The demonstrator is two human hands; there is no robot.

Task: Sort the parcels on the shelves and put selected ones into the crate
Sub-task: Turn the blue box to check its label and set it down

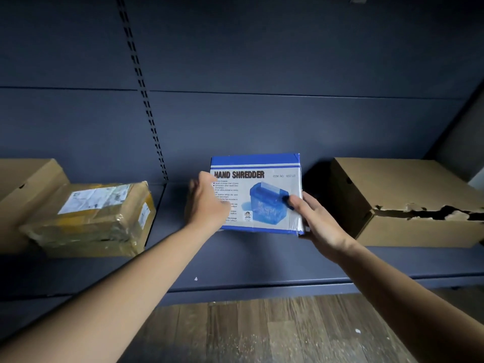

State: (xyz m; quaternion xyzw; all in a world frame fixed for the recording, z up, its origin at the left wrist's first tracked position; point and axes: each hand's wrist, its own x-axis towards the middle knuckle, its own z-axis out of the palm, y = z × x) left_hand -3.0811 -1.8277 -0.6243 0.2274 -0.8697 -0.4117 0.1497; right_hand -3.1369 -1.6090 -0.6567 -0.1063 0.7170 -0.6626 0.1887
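A blue and white box (pixel 264 184) printed "HAND SHREDDER" sits in the middle of the dark blue shelf (pixel 235 260), its printed face tilted toward me. My left hand (pixel 207 203) grips its left side, fingers wrapped behind the edge. My right hand (pixel 317 221) holds its right lower corner, thumb pressed on the printed face. A taped brown parcel (pixel 91 218) with a white label lies to the left. No crate is in view.
A plain cardboard box (pixel 23 187) stands at the far left behind the taped parcel. A larger cardboard box (pixel 408 203) with a torn front edge sits on the right. The shelf's back panel rises behind. Wooden floor (pixel 275 334) shows below the shelf edge.
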